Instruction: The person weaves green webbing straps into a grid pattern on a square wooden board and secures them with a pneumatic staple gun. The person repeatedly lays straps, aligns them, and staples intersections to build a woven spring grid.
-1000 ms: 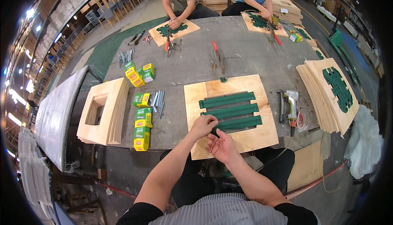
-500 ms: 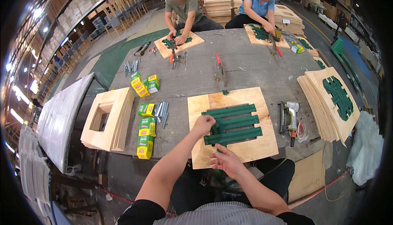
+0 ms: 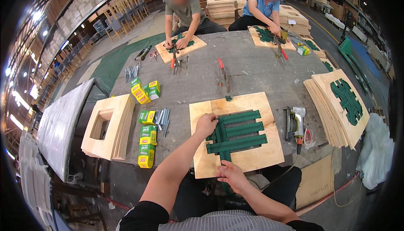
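A square plywood board [image 3: 256, 159] lies on the grey table in front of me. Three green webbing strips [image 3: 244, 129] run across it side by side, and one long green strap [image 3: 223, 144] crosses them from far to near. My left hand [image 3: 206, 125] is curled on the far end of that long strap, near the board's upper left. My right hand [image 3: 229, 174] grips the strap's near end at the board's front edge, where the strap hangs off the table.
A staple gun [image 3: 297, 123] lies right of the board, beside a stack of boards with green webbing [image 3: 341, 104]. To the left are hollow square wooden frames [image 3: 107, 126], green-and-yellow boxes [image 3: 147, 142] and staple strips [image 3: 162, 118]. A red-handled tool [image 3: 223, 73] lies mid-table. Two people work opposite.
My right hand has drawn back from the webbing to the board's front edge, taking the long strap's end with it. My left hand stays at the strap's far end.
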The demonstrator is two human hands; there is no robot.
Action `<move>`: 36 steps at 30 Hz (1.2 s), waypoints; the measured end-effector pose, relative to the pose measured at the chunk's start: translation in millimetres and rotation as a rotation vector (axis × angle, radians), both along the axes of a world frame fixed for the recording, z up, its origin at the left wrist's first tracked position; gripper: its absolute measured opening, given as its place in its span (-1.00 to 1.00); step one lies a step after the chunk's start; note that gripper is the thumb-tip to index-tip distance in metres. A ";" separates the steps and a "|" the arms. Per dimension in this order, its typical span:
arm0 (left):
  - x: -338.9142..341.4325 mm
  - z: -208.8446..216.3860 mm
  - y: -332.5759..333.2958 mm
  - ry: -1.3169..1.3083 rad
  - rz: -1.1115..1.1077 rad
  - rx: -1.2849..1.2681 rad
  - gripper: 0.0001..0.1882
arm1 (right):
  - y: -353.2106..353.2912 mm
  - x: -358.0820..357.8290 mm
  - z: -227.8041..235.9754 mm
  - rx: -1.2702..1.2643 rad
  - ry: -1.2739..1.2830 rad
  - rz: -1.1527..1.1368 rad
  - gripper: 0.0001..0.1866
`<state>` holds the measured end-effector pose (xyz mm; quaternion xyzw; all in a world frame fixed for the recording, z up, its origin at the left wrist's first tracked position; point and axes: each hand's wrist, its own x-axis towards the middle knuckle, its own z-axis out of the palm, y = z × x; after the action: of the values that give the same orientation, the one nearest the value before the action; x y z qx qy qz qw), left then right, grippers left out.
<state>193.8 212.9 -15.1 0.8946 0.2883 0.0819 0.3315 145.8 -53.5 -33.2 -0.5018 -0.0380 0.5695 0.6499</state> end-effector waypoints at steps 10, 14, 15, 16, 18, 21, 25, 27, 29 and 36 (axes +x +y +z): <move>1.2 -20.6 12.3 -0.044 0.076 -0.189 -0.74 | 111.5 76.3 8.9 0.242 0.342 -0.265 -0.33; -1.1 -26.9 20.0 -0.056 0.068 -0.298 -0.69 | 139.8 88.1 -6.1 0.359 0.470 -0.308 -0.83; -2.7 -28.3 24.2 -0.081 0.081 -0.358 -0.69 | 146.2 90.3 -10.4 0.407 0.556 -0.325 -0.86; -2.5 -29.0 29.3 -0.189 0.074 -0.324 -0.68 | 152.4 93.9 -14.6 0.454 0.642 -0.343 -0.88; 3.9 -27.6 30.9 -0.098 0.124 -0.259 -0.71 | 161.9 101.9 -21.3 0.524 0.773 -0.373 -0.87; 18.0 -19.3 30.2 0.015 0.116 -0.200 -0.74 | 168.9 116.6 -23.4 0.614 0.828 -0.365 -0.87; 27.9 -12.0 30.4 0.163 0.116 -0.354 -0.75 | 161.0 114.6 -5.7 0.307 0.662 -0.454 -0.84; 27.1 -10.6 39.5 0.153 0.186 -0.542 -0.77 | 141.3 95.6 17.6 0.180 0.445 -0.365 -0.75; 22.3 -16.2 58.8 0.000 0.284 -0.743 -0.78 | 119.7 73.5 31.7 0.148 0.138 -0.182 -0.66; 32.5 -3.6 58.4 -0.210 0.286 -0.873 -0.78 | 56.1 30.2 -11.4 0.144 -0.451 0.063 -0.61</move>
<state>226.3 271.2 -18.7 0.6097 0.3809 0.0880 0.6895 176.0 2.6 -44.6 -0.5671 -0.2383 0.4590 0.6410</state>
